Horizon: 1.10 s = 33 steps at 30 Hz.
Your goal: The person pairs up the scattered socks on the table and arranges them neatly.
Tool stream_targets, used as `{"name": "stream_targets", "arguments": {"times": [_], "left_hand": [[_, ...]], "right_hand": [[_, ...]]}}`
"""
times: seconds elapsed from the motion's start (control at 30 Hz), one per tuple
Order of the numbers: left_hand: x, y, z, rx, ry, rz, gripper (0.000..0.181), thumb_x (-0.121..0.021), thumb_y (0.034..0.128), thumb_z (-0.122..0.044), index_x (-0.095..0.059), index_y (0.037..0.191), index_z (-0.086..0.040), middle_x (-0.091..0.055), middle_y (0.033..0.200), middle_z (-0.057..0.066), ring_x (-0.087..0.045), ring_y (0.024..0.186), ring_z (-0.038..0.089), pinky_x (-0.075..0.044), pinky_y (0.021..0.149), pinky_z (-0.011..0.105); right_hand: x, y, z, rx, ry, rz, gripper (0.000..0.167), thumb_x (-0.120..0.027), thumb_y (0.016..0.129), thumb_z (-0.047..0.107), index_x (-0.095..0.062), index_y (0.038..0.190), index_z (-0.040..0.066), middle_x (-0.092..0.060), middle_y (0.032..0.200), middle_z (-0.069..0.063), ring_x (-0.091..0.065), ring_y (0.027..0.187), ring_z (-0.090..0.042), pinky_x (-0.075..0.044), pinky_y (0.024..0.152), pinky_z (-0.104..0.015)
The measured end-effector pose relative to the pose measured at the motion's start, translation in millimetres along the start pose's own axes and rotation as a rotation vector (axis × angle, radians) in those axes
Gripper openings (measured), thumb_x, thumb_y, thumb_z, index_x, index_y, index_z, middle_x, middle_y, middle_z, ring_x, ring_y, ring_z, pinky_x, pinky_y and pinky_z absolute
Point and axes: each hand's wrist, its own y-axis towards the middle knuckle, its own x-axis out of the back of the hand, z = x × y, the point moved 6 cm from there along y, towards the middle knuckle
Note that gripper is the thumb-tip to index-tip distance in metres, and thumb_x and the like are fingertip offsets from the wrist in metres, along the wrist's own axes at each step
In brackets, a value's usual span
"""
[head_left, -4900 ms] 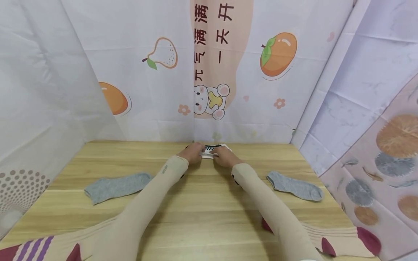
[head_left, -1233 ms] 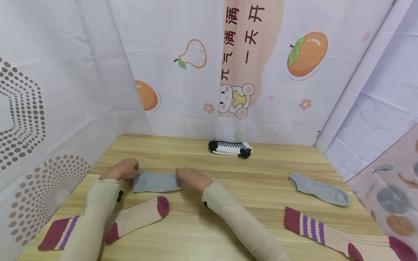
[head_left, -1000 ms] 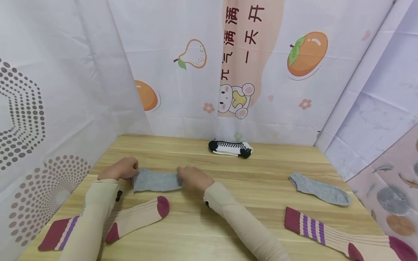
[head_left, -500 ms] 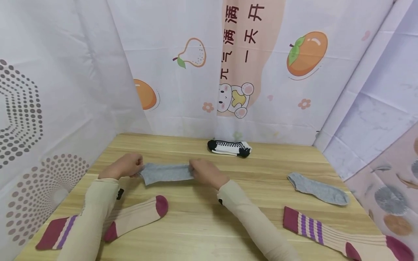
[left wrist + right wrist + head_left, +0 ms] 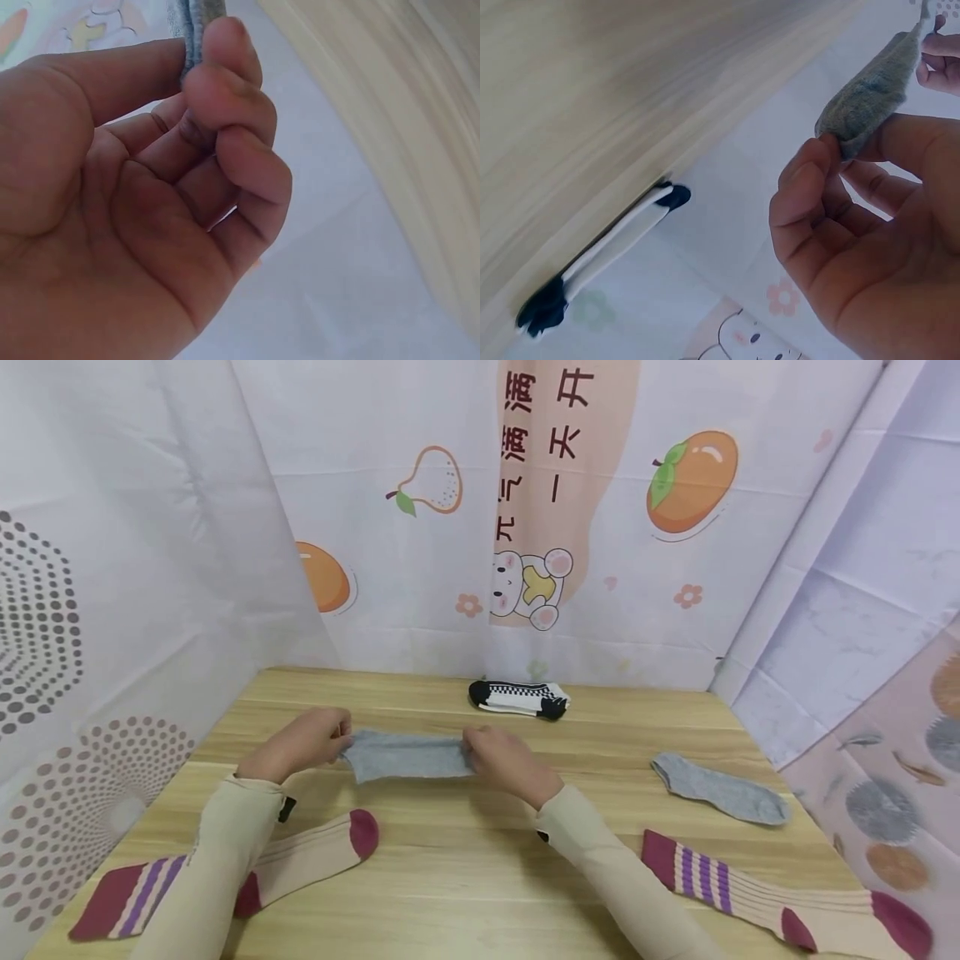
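In the head view a grey sock point(image 5: 411, 757) is stretched between both hands, left of the middle of the table. The left hand point(image 5: 303, 745) pinches its left end and the right hand point(image 5: 513, 763) its right end. In the left wrist view the left hand point(image 5: 150, 180) pinches the sock edge point(image 5: 198, 30) between thumb and fingertips. The right wrist view shows the right hand point(image 5: 877, 225) pinching one end of the grey sock point(image 5: 874, 94), with part of the other hand beyond.
A black-and-white checkered sock bundle point(image 5: 519, 699) lies by the back edge of the wooden table point(image 5: 450, 877). Another grey sock point(image 5: 723, 791) lies at right. Cream socks with maroon ends lie at front left point(image 5: 311, 860) and front right point(image 5: 780, 897). Printed curtains point(image 5: 375, 568) stand behind.
Both hands and the grey sock between them have moved to the right and slightly up from the table. Several seconds ago the hands were at the checkered sock bundle. The view has shifted slightly.
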Motion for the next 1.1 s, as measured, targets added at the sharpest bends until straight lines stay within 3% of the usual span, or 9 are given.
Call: {"name": "stream_targets", "arguments": {"times": [0.37, 0.63, 0.83, 1.1], "left_hand": [[-13.0, 6.2, -37.7, -0.102, -0.001, -0.002, 0.015, -0.061, 0.0963, -0.003, -0.056, 0.083, -0.006, -0.055, 0.067, 0.000, -0.050, 0.056, 0.011, -0.043, 0.055, 0.029], [-30.4, 8.7, -65.5, -0.197, 0.041, -0.019, 0.018, -0.064, 0.0936, -0.001, -0.056, 0.080, -0.009, -0.054, 0.069, -0.003, -0.048, 0.058, 0.007, -0.043, 0.055, 0.026], [-50.0, 7.7, -85.9, -0.277, 0.060, 0.004, 0.016, -0.068, 0.0913, -0.002, -0.058, 0.081, -0.009, -0.055, 0.071, -0.006, -0.045, 0.060, 0.005, -0.043, 0.056, 0.023], [-73.2, 3.6, -108.6, -0.341, 0.091, 0.058, 0.019, -0.070, 0.0898, -0.003, -0.059, 0.076, -0.011, -0.052, 0.069, -0.009, -0.043, 0.062, 0.004, -0.042, 0.057, 0.023]], "right_hand": [[16.0, -38.6, -15.7, 0.036, -0.020, -0.080, 0.006, -0.061, 0.091, 0.001, -0.063, 0.093, 0.006, -0.066, 0.083, -0.007, -0.064, 0.073, -0.021, -0.054, 0.064, -0.034], [25.9, -74.2, -24.3, 0.063, -0.118, -0.122, 0.007, -0.067, 0.090, 0.004, -0.062, 0.093, 0.008, -0.065, 0.078, -0.006, -0.062, 0.065, -0.020, -0.051, 0.057, -0.032], [28.5, -101.5, -32.5, 0.048, -0.139, -0.104, 0.011, -0.069, 0.087, 0.002, -0.063, 0.093, 0.008, -0.066, 0.082, -0.005, -0.062, 0.069, -0.020, -0.052, 0.060, -0.032], [27.2, -129.6, -37.4, -0.004, -0.197, -0.030, 0.012, -0.069, 0.086, 0.003, -0.061, 0.091, 0.011, -0.060, 0.076, -0.001, -0.058, 0.063, -0.016, -0.048, 0.054, -0.030]]}}
